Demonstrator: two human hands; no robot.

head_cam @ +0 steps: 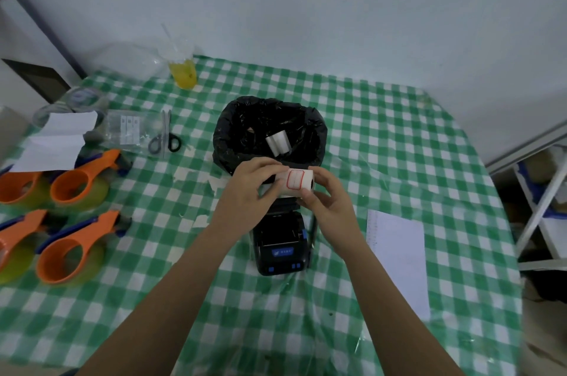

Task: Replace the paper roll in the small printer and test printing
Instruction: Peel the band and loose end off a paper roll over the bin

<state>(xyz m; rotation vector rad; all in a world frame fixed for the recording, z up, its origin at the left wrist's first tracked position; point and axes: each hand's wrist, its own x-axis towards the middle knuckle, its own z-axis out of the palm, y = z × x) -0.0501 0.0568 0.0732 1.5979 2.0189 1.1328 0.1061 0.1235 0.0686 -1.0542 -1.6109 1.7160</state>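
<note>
A white paper roll [295,181] with a red-outlined label hangs above the table, held between both hands. My left hand [248,188] pinches its left side and my right hand [326,199] grips its right end. Just below and nearer to me stands the small black printer [280,248] with blue buttons, its lid open. Behind the roll is a bin lined with a black bag [233,136]; another white paper roll [278,141] lies inside it.
Several orange tape dispensers [76,188] lie at the left, with scissors [165,137], plastic bags and white paper behind them. A cup of yellow drink [183,73] stands at the back. A white notepad [399,262] lies right of the printer. A metal shelf [540,207] is at the right.
</note>
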